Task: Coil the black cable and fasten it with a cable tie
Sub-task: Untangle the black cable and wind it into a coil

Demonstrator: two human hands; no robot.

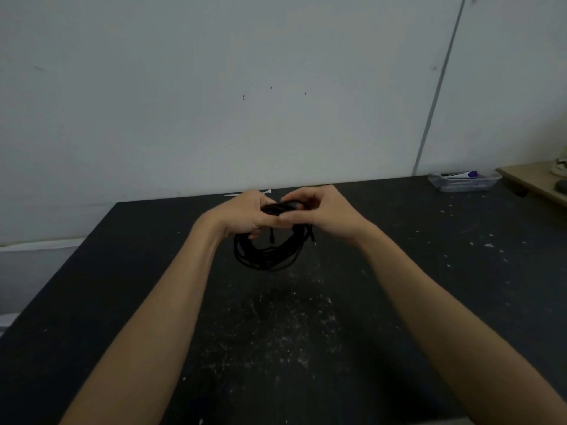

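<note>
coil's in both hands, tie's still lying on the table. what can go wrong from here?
1. The cable tie lies at the far edge of the table, behind the left hand. Fetching it frees one hand, and the loosely hanging loops of the cable may spill.
2. The right hand grips only the coil's top; a loose end dangling below it could slip out before tying.

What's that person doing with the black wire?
A person is bundling up a black cable over a dark table. The left hand and the right hand both grip the top of the coil, and the loops hang below them. A white cable tie lies at the table's far edge behind the hands, not yet on the cable.
</note>
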